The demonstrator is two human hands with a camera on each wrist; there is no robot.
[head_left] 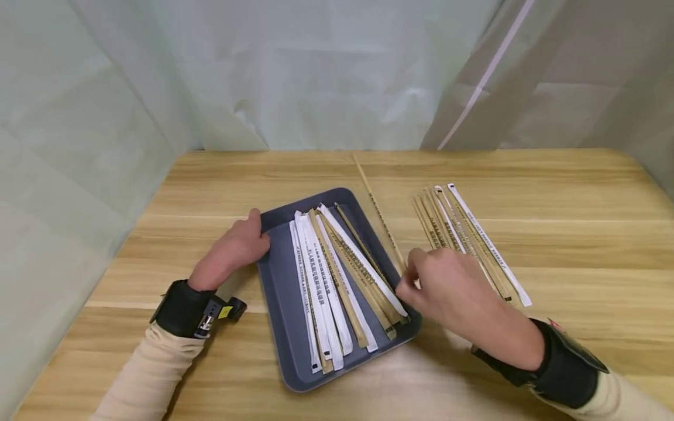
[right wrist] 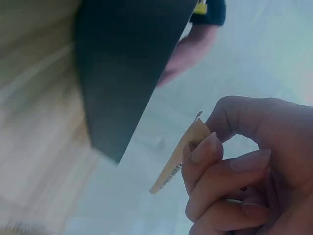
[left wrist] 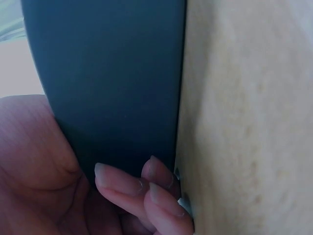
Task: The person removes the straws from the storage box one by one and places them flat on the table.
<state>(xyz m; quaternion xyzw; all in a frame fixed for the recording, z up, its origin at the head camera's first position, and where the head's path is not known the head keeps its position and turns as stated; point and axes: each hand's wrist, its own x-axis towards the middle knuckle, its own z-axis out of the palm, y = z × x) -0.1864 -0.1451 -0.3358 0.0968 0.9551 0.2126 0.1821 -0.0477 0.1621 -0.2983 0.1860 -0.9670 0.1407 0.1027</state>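
My left hand grips the left rim of a dark grey tray. In the left wrist view its fingers curl under the tray's outer wall. Several white and brown paper-wrapped straws lie lengthwise inside, overlapping toward the tray's right. Between thumb and fingertips, my right hand pinches the near end of a brown paper-wrapped straw, which slants away beyond the tray's right edge. The right wrist view shows this straw jutting from the pinch.
To the right, partly behind the right hand, more white and brown wrapped straws lie on the wooden table. Pale sheeting hangs along the back and left sides. Each wrist carries a black strap.
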